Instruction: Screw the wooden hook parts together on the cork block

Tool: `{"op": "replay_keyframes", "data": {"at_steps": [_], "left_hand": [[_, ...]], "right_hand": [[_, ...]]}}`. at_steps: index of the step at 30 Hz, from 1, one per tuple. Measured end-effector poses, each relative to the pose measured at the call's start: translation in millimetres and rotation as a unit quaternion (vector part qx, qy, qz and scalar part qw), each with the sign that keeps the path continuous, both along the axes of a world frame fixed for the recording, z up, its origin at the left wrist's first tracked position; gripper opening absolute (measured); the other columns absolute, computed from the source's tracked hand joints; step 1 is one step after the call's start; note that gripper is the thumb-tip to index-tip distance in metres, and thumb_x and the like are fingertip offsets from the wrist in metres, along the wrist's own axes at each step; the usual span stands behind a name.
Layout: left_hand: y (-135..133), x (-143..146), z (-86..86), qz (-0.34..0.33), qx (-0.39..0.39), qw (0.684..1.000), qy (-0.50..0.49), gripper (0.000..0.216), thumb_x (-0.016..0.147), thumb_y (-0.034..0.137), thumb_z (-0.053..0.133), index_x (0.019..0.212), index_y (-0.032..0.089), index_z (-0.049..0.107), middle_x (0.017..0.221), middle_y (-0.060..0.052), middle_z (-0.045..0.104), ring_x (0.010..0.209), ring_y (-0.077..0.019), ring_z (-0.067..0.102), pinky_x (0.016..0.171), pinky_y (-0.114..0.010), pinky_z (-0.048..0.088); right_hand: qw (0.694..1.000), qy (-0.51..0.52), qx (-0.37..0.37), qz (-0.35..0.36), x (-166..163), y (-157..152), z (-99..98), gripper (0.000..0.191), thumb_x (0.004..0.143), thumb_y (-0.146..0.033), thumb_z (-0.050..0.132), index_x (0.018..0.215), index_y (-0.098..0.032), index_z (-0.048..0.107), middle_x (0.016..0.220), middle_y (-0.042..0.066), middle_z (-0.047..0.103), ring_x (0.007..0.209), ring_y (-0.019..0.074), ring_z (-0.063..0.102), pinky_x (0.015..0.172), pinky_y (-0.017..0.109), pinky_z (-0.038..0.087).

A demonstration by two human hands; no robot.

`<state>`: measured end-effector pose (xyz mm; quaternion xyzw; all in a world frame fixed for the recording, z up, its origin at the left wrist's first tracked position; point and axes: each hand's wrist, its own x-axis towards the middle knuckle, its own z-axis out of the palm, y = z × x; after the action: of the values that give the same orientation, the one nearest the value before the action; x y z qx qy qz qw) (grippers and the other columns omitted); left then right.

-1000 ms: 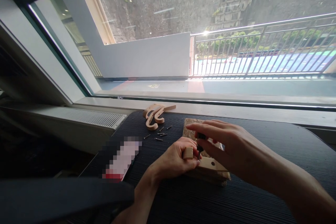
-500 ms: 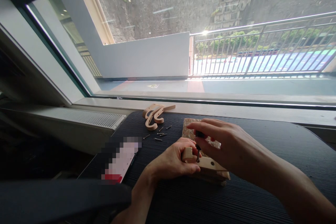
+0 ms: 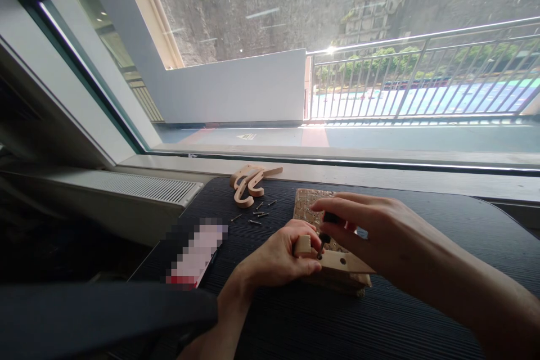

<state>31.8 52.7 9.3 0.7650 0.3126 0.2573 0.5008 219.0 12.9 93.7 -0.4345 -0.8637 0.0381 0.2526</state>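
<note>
My left hand (image 3: pixel 283 256) is closed around the curled end of a wooden hook (image 3: pixel 352 262), pressing it onto a rough chipboard block (image 3: pixel 307 202). In my right hand (image 3: pixel 371 225) is a short screwdriver with a dark handle (image 3: pixel 331 217), pinched between the fingers. The screwdriver's tip stands in the hook's hole beside my left fingertips, and the shaft leans a little to the right. A second dark hole shows farther along the hook. Whether a screw sits under the tip is too small to tell.
Several more wooden hooks (image 3: pixel 247 185) lie at the back of the black table (image 3: pixel 422 304), with several loose screws (image 3: pixel 258 214) in front of them. A blurred flat pinkish object (image 3: pixel 200 253) is at the left edge. Behind are a window sill (image 3: pixel 358 179) and radiator (image 3: pixel 143 187).
The top of the screwdriver has tipped to the right along with my right fingers, while its tip stays at the same hole. My left hand keeps its hold on the hook.
</note>
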Motion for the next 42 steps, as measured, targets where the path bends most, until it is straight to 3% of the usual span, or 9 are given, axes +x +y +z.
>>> {"op": "replay_keyframes", "data": {"at_steps": [5, 9, 15, 20, 27, 36, 42], "left_hand": [[-0.9, 0.4, 1.9, 0.006, -0.004, 1.000, 0.005, 0.012, 0.067, 0.015, 0.070, 0.075, 0.016, 0.061, 0.095, -0.002, 0.055, 0.091, -0.0149, 0.053, 0.086, -0.026, 0.042], [-2.1, 1.4, 6.3, 0.006, -0.011, 1.000, 0.009, 0.014, 0.066, 0.014, 0.070, 0.076, 0.016, 0.059, 0.086, 0.001, 0.053, 0.086, -0.0133, 0.051, 0.084, -0.025, 0.042], [-1.7, 2.2, 10.1, 0.000, -0.009, 1.000, 0.029, 0.012, 0.067, 0.014, 0.068, 0.070, 0.016, 0.057, 0.075, 0.002, 0.052, 0.084, -0.0139, 0.051, 0.082, -0.024, 0.042], [-1.1, 1.1, 6.1, 0.002, 0.006, 1.000, 0.022, 0.011, 0.067, 0.014, 0.069, 0.074, 0.017, 0.060, 0.081, 0.001, 0.054, 0.089, -0.0148, 0.052, 0.085, -0.025, 0.042], [-0.1, 0.6, 4.3, -0.001, 0.018, 1.000, 0.016, 0.016, 0.067, 0.015, 0.070, 0.082, 0.017, 0.064, 0.095, -0.002, 0.056, 0.095, -0.0153, 0.052, 0.088, -0.025, 0.041], [-2.9, 1.6, 9.4, 0.004, 0.000, 1.000, 0.029, 0.012, 0.069, 0.017, 0.069, 0.077, 0.016, 0.060, 0.084, 0.000, 0.055, 0.089, -0.0151, 0.052, 0.085, -0.026, 0.043], [-2.2, 2.0, 7.0, 0.010, 0.012, 0.999, 0.038, 0.011, 0.069, 0.016, 0.068, 0.075, 0.016, 0.060, 0.082, 0.000, 0.056, 0.089, -0.0153, 0.053, 0.085, -0.026, 0.043]], "right_hand": [[0.999, -0.018, 0.018, -0.023, -3.3, -1.1, -0.5, 0.028, 0.091, -0.028, 0.047, 0.114, -0.022, 0.060, 0.107, 0.007, 0.067, 0.087, 0.0192, 0.064, 0.067, 0.027, 0.047], [1.000, -0.018, 0.006, -0.001, -6.3, -6.2, 1.6, 0.033, 0.091, -0.024, 0.045, 0.122, -0.025, 0.056, 0.115, 0.006, 0.064, 0.091, 0.0182, 0.063, 0.070, 0.027, 0.047], [0.999, 0.018, -0.023, 0.026, -8.5, -9.0, 5.5, 0.026, 0.090, -0.022, 0.046, 0.111, -0.024, 0.061, 0.098, 0.005, 0.069, 0.078, 0.0151, 0.063, 0.067, 0.025, 0.047], [0.999, 0.024, -0.013, 0.025, -6.6, -4.7, 4.7, 0.023, 0.090, -0.020, 0.046, 0.106, -0.023, 0.063, 0.095, 0.004, 0.070, 0.075, 0.0144, 0.063, 0.065, 0.023, 0.046], [0.999, -0.003, 0.017, -0.027, -2.8, 0.7, 0.8, 0.026, 0.092, -0.026, 0.044, 0.109, -0.020, 0.062, 0.097, 0.006, 0.070, 0.078, 0.0163, 0.064, 0.064, 0.025, 0.047], [1.000, -0.011, 0.001, 0.000, -8.3, -9.1, 3.1, 0.037, 0.089, -0.019, 0.045, 0.126, -0.024, 0.053, 0.111, 0.008, 0.066, 0.085, 0.0174, 0.064, 0.071, 0.027, 0.048], [1.000, 0.008, -0.018, 0.012, -7.6, -6.8, 2.9, 0.032, 0.089, -0.019, 0.047, 0.119, -0.025, 0.057, 0.103, 0.005, 0.068, 0.081, 0.0159, 0.064, 0.067, 0.025, 0.046]]}}
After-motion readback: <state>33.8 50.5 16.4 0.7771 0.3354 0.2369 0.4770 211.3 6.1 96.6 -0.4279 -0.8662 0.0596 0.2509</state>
